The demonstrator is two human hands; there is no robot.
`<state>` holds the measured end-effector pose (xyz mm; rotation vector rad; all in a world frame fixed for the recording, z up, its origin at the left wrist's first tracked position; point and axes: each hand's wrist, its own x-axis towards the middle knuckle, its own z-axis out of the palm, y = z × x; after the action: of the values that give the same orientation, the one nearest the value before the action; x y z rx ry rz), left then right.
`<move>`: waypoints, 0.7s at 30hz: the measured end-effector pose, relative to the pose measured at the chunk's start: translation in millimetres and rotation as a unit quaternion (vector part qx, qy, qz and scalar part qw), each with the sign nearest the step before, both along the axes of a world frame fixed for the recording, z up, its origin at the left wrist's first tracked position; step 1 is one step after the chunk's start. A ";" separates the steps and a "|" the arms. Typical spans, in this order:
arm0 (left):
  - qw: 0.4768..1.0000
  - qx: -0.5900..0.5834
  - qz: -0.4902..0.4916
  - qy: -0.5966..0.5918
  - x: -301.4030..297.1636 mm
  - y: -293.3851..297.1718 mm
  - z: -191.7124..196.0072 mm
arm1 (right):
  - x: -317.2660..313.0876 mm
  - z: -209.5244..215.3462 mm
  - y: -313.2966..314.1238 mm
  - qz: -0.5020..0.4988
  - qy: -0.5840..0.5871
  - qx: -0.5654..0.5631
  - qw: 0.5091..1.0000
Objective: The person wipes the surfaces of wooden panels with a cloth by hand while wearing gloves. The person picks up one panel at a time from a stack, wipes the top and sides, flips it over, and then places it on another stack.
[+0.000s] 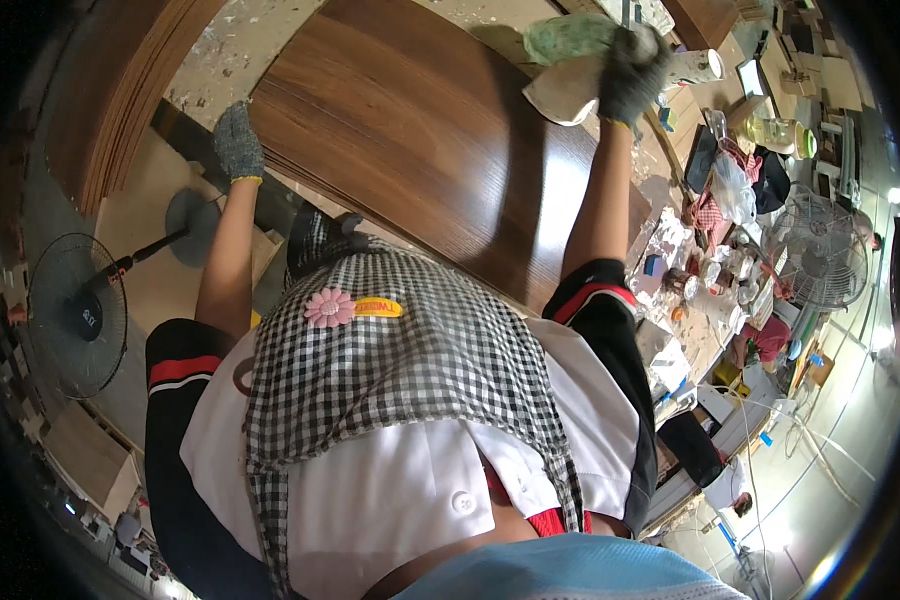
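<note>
A stack of dark brown wood-grain panels (400, 110) lies in front of me, its top board shiny. My left hand (238, 142), in a grey knitted glove, rests at the left corner of the stack, fingers stretched out along the edge. Over the far right part, my right hand (633, 75), also gloved, is curled and slightly blurred. A thin upright piece shows above its fingers, but what it grips cannot be made out. Close beside that hand are a tilted white container (562, 92) and a greenish translucent plastic bottle (568, 38).
More brown panels (130, 110) are stacked at the left, near a black standing fan (80, 315). To the right, a cluttered bench holds a clear plastic bag (732, 190), a yellowish jar (780, 137) and small bottles. Beyond it stands a metal cage fan (818, 250); other people are farther off.
</note>
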<state>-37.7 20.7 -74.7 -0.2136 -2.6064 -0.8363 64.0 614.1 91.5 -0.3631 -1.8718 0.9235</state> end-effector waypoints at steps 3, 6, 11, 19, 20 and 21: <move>0.992 0.100 0.033 -0.064 15.4 9.0 11.0 | 48.0 11.9 -2.0 -0.072 0.167 -0.320 0.930; 0.989 0.121 0.042 -0.067 12.3 3.3 10.6 | 68.7 12.5 -28.2 0.056 0.171 -0.600 0.779; 0.999 0.034 -0.003 -0.005 10.0 -10.8 -2.3 | 101.7 -19.4 -60.7 0.162 0.101 -0.588 0.786; 0.999 0.049 0.008 -0.019 12.0 -7.5 9.2 | 79.4 -26.1 -15.7 0.151 0.043 -0.435 0.887; 0.999 0.045 0.003 -0.014 11.1 -8.6 8.7 | 66.6 -33.9 10.6 0.017 0.027 -0.357 0.934; 0.997 -0.074 -0.004 0.036 14.9 -16.9 5.2 | 29.0 -1.6 -26.4 0.003 0.090 -0.291 0.953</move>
<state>-22.8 3.8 -69.5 -0.2905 -2.6024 -0.6250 93.0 587.8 89.9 -0.6019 -1.4076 1.4596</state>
